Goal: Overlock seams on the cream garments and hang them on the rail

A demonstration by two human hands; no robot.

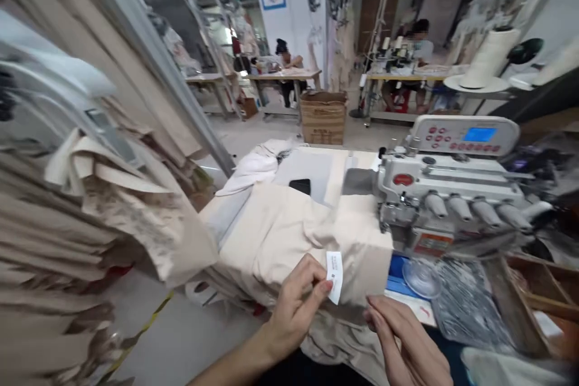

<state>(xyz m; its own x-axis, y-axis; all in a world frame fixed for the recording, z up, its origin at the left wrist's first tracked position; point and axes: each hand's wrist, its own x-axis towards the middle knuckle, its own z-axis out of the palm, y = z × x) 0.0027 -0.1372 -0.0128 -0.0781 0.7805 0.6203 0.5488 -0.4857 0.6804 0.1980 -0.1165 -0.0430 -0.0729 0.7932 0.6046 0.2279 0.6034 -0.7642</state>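
Note:
In the lower middle, my left hand [298, 295] is closed, pinching a small white label [333, 274] with dark print between thumb and fingers. Beige fabric [275, 235] lies in loose folds under and behind that label. My right hand [398, 332] is closed too, its fingertips pressed together at the near edge of the fabric, right of the label. The fabric spreads over the sewing table up to a white overlock sewing machine [452, 178], whose needle area is beyond my right hand.
A black phone [300, 186] rests on the table behind the fabric. To the right are a clear plastic bag [468, 298] and a wooden compartment box [534, 277]. Beige cloth [122, 205] hangs at left. A cardboard box [322, 117] stands beyond; two people sit at far tables.

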